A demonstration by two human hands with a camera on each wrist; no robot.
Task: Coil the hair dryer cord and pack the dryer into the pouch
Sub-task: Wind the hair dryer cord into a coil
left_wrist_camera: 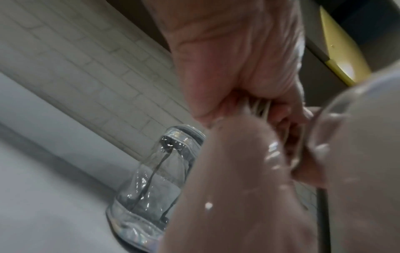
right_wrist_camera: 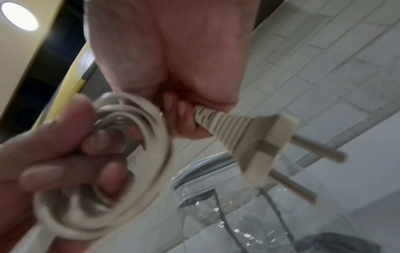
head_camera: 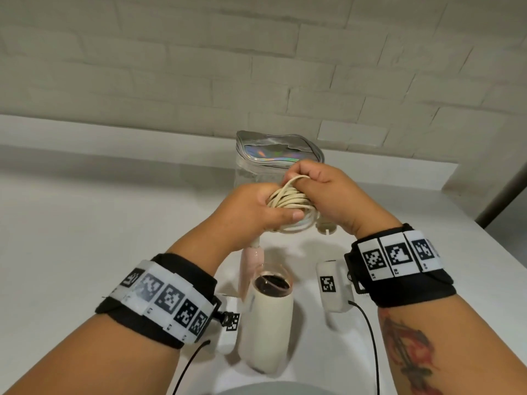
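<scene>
The cream hair dryer (head_camera: 268, 323) hangs below my hands, its dark barrel opening facing up and its pink handle (head_camera: 251, 266) behind it. My left hand (head_camera: 256, 209) grips the coiled cream cord (head_camera: 288, 199) above it; the loops (right_wrist_camera: 103, 164) wind round its fingers. My right hand (head_camera: 319, 189) pinches the cord end just behind the two-pin plug (right_wrist_camera: 259, 147), which sticks out below its palm. The clear pouch (head_camera: 273, 161) with an iridescent zip top stands upright on the white table just behind both hands. It also shows as the pouch (left_wrist_camera: 155, 184) in the left wrist view.
The white table (head_camera: 99, 201) runs to a white brick wall (head_camera: 199, 67) at the back. Its right edge (head_camera: 470, 201) drops off beside my right arm. Black cables hang from both wrist cameras.
</scene>
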